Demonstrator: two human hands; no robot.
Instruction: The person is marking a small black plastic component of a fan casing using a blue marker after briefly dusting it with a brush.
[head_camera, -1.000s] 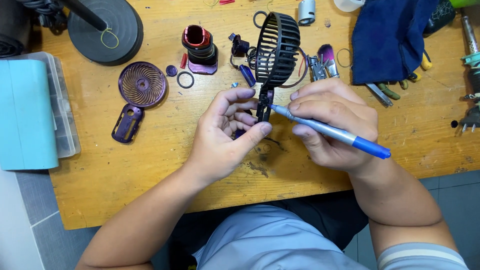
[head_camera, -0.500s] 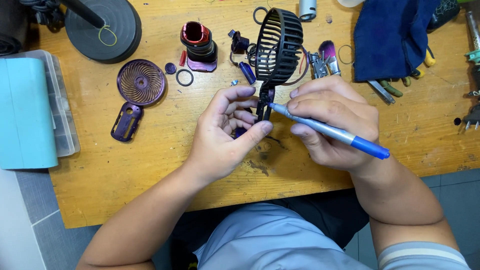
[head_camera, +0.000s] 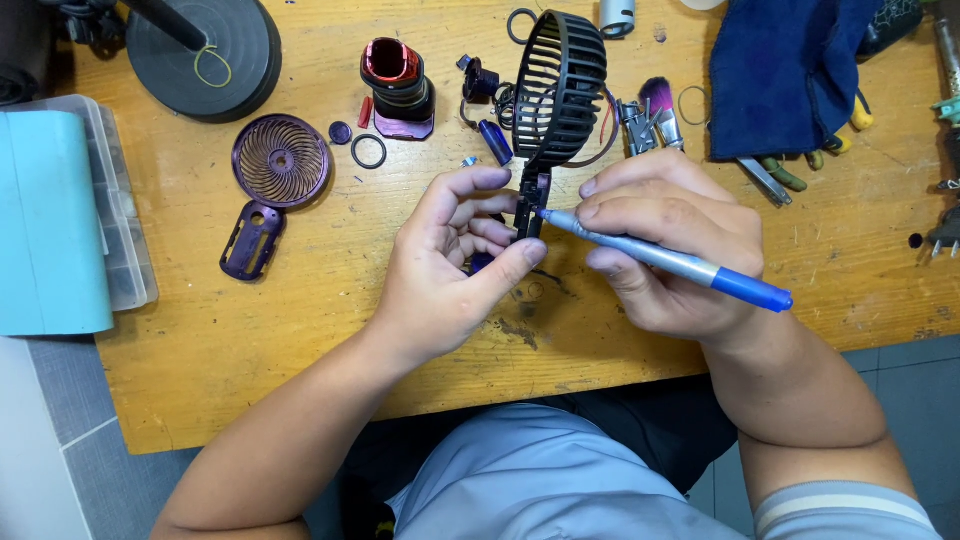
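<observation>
Here the left hand (head_camera: 455, 265) is clamped on the stem of a black fan cage (head_camera: 560, 90), held upright above the wooden tabletop (head_camera: 300, 330). The right hand (head_camera: 665, 245) grips a blue screwdriver (head_camera: 665, 260), tip touching the stem; a purple grille (head_camera: 280, 160) lies well left.

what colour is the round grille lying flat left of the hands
Purple; the round spiral grille shows best in the head view.

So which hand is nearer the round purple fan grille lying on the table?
Left. The left hand is just right of the round purple fan grille; the right hand is farther right.
</observation>
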